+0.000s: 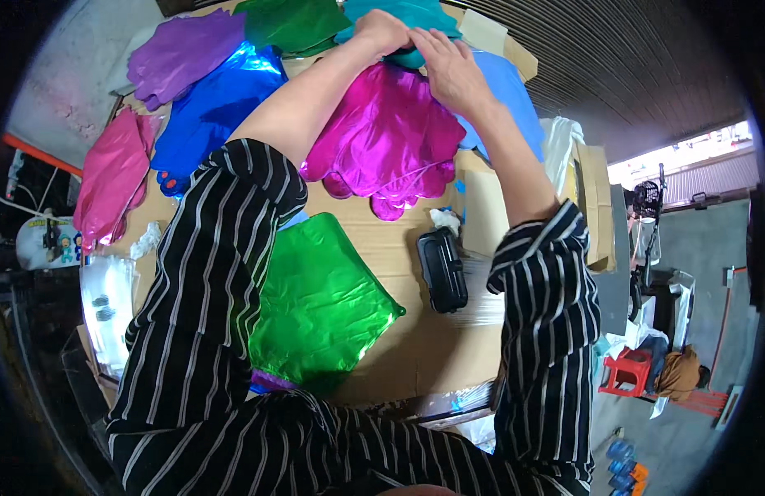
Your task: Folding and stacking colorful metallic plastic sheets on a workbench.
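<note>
Two bare hands are close together, with their fingers nearly meeting. The left hand [384, 31] is bent and curled over, and its fingertips are hidden, so I cannot tell if it holds anything. The right hand [458, 73] is flatter, with its fingers stretched out side by side; its thumb does not show, so I cannot tell if it grips anything either.

I count eight big shiny foil shapes or piles, each a different colour, but not their layers. One teal foil [409, 59] is right at the hands, partly under them. One hot pink foil [390, 136] with a wavy edge is just below both hands. One light blue foil [514, 103] is just right of the right hand. One dark green foil [287, 25] is left of the left hand. Further left are one blue foil [217, 120] and one purple foil [184, 54].

One black case [442, 269] is on the brown cardboard [448, 355], well below the right hand. One white crumpled scrap [445, 220] is beside its top, and another is far off, below and left of the left hand.

One bright green foil [324, 298] is well below both hands. One rose-pink foil [114, 178] is far left of the left hand. Farthest off, down and right of the right hand, is one red stool [626, 372].
</note>
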`<state>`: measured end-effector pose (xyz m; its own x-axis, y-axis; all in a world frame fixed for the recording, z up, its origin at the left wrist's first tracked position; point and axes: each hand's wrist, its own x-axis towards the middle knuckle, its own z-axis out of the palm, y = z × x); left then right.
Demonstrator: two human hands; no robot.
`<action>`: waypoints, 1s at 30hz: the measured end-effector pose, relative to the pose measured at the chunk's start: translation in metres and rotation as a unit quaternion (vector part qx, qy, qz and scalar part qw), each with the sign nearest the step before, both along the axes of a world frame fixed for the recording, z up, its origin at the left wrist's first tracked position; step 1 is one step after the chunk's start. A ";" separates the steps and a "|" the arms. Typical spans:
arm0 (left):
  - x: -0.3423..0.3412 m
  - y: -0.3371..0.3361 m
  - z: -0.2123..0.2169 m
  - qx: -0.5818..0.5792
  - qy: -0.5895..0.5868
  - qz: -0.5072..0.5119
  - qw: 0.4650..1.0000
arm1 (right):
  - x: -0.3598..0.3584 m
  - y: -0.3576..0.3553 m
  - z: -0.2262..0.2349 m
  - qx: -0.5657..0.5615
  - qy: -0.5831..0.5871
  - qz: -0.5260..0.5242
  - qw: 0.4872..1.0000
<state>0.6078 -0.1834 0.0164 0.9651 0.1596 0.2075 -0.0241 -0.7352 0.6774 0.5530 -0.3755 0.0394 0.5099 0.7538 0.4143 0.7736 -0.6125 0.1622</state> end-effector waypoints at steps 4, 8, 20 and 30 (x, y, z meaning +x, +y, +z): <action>0.005 0.016 -0.011 -0.052 -0.002 0.013 0.999 | 0.013 0.019 -0.012 -0.027 -0.039 -0.043 0.998; 0.013 0.044 -0.014 -0.259 -0.010 0.004 0.966 | 0.019 0.013 -0.019 -0.059 -0.018 -0.070 0.996; -0.002 0.024 0.008 -0.185 -0.147 -0.020 0.971 | 0.003 0.042 -0.011 0.070 -0.141 0.049 0.986; 0.040 0.060 -0.023 -0.433 -0.082 -0.043 0.897 | 0.009 0.042 -0.006 -0.075 0.014 -0.109 0.991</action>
<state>0.6476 -0.1234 -0.0062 0.9494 0.2552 0.1829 -0.2078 0.0737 0.9754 0.5623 -0.3334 0.0338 0.6763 0.6773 0.2896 0.6317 -0.7355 0.2450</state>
